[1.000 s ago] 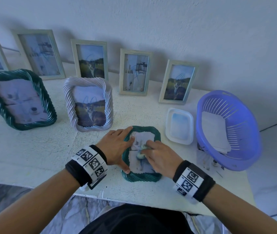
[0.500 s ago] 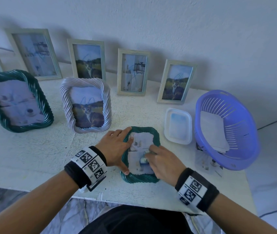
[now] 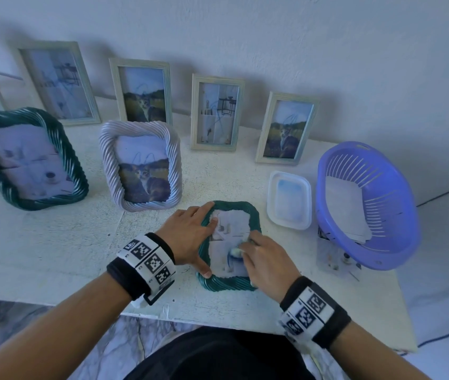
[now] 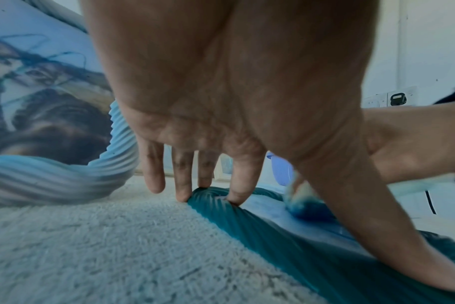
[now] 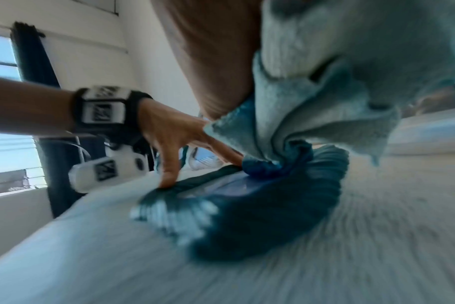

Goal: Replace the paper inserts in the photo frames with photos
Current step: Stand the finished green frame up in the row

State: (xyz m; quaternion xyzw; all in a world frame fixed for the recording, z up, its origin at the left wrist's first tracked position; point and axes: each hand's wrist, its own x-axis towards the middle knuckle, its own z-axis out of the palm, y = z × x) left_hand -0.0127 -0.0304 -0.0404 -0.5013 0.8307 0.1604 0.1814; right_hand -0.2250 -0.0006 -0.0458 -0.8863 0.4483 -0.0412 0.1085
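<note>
White textured tabletop (image 3: 53,242) ends in a front edge just short of the person's body, and the small green frame (image 3: 228,283) lies flat close to that edge with a strip of bare top before it. On its left rim the left hand (image 3: 187,237) rests with fingers straight and spread, thumb on the near corner, fingertips (image 4: 234,197) on the far one, gripping nothing. From the right, the right hand (image 3: 267,261) curls round a bunched pale cloth (image 5: 312,102) and presses its blue-stained end onto the frame's glass, over the picture inside (image 3: 226,242). Just beyond the frame on the right sits a shallow white tray (image 3: 289,200), and beside that a purple slotted basket (image 3: 368,204) tipped over a few small things hard to make out, close to the table's right edge. To the left of the hands lies a broad stretch of bare top. Farther back stand a white rope-edged frame (image 3: 141,165) with a cat picture and a larger green frame (image 3: 26,160), both upright and tilted back. Against the wall (image 3: 272,37) leans a row of slim pale frames (image 3: 215,111).
</note>
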